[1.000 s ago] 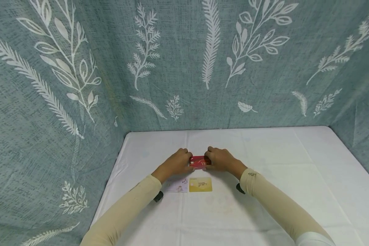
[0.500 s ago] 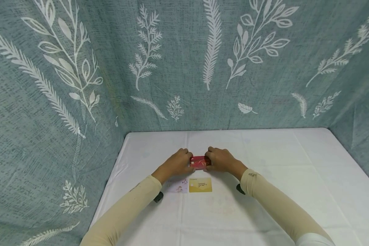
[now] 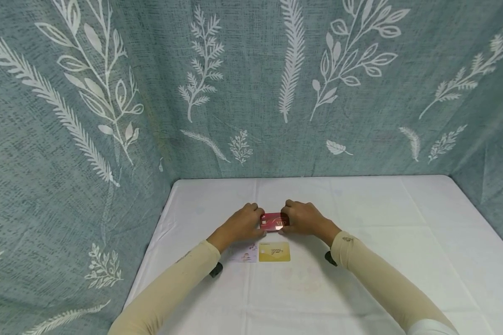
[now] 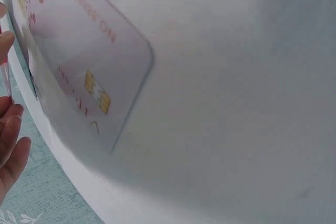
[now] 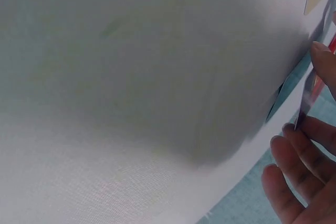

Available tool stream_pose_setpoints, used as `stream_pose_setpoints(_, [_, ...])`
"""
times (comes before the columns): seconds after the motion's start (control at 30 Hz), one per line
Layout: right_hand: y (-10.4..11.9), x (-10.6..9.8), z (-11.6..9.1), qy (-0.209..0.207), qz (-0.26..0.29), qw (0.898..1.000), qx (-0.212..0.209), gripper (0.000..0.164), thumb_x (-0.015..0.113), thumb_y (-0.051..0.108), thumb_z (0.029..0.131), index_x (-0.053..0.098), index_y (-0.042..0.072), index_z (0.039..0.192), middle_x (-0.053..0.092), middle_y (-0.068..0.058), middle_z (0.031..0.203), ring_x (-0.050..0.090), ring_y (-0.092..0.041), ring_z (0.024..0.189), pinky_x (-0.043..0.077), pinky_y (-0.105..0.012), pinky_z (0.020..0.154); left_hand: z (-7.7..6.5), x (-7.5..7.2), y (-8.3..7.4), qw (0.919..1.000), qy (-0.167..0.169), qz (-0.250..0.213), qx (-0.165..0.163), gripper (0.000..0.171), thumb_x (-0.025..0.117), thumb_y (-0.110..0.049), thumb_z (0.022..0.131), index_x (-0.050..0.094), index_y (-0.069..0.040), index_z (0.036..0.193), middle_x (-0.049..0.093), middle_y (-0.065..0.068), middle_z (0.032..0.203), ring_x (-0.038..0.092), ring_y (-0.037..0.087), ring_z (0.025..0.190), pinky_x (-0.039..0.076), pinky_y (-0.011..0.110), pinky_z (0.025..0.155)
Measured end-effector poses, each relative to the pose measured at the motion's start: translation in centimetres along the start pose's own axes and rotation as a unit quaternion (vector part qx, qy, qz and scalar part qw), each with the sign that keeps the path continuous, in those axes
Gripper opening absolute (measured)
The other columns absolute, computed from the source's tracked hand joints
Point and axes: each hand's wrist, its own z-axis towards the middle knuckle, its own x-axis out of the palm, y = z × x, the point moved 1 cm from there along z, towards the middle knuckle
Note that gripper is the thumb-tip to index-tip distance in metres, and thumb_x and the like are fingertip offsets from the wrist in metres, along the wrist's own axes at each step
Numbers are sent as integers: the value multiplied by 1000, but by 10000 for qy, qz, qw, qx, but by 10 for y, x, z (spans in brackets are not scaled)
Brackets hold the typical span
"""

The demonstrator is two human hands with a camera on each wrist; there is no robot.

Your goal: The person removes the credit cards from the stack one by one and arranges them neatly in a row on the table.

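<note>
A red card marked VIP (image 3: pixel 273 222) is pinched at both short ends over the white table. My left hand (image 3: pixel 248 220) grips its left end and my right hand (image 3: pixel 301 218) its right end, thumbs along the near edge. Both wrist views catch the card nearly edge-on, clear of the cloth. Nearer to me, a yellow card (image 3: pixel 274 251) lies flat. Left of it lies a pale lilac card (image 3: pixel 247 253), partly hidden by my left wrist in the head view; its gold chip (image 4: pixel 97 92) shows in the left wrist view.
A flat teal-looking piece with a dark edge (image 5: pixel 287 88) lies under the held card in the right wrist view. White cloth covers the table (image 3: pixel 360 260). A teal curtain with white leaf prints (image 3: pixel 251 93) hangs behind it and along the sides.
The hands and red card keep nearly the same place and hold. The whole head view has shifted very slightly; the yellow and lilac cards have not moved on the table.
</note>
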Motion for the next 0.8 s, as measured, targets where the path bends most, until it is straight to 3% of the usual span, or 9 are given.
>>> stream_pose_setpoints(0.5, [0, -2, -6, -138, -29, 9999, -85, 56, 81, 54, 78, 72, 10, 110, 60, 1, 92, 50, -8, 72, 45, -25, 58, -4, -2, -6, 9998, -79, 173, 35, 48, 77, -38, 87, 66, -3, 118, 63, 5, 103, 53, 15, 88, 51, 32, 82])
stream_pose_setpoints(0.8, [1, -3, -12, -283, 56, 9995, -161, 56, 84, 51, 76, 72, 9, 111, 62, 1, 94, 52, -7, 72, 47, -25, 58, -8, -2, -7, 9996, -172, 92, 222, 50, 76, -39, 88, 65, -2, 120, 63, 8, 107, 55, 17, 93, 53, 33, 85])
